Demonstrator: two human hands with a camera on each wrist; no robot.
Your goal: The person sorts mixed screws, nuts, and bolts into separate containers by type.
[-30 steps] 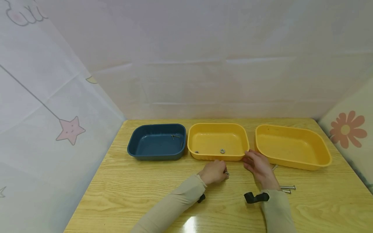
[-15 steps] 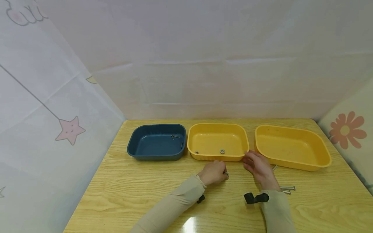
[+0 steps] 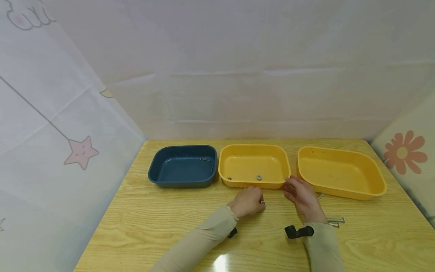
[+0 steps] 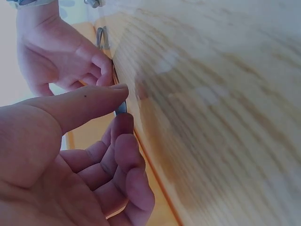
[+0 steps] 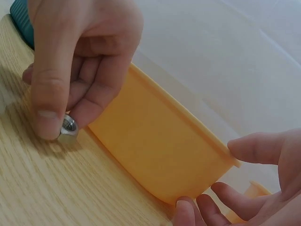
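Observation:
My left hand (image 3: 247,201) pinches a metal hex nut (image 5: 68,135) between thumb and fingertips, low over the table in front of the middle yellow tray (image 3: 253,184). In the left wrist view only the dark edge of this nut shows between the fingers. At that tray's front right corner is my right hand (image 3: 304,198); its thumb (image 5: 256,147) lies at the rim and its fingers curl at the lower wall. Inside the tray lie a hex nut (image 3: 259,177) towards the front and another small nut (image 3: 229,178) in the left corner, partly hidden by the wall.
A blue tray (image 3: 183,184) on the left contains several small screws (image 3: 204,159). To the right stands a larger yellow tray (image 3: 343,192). Long bolts (image 3: 335,220) lie on the wooden table (image 3: 136,226) beside the right wrist, and another bolt (image 3: 320,195) pokes out behind that hand.
The left hand has shifted very slightly left with the nut still pinched. My right hand stays at the tray corner, and the trays keep their places.

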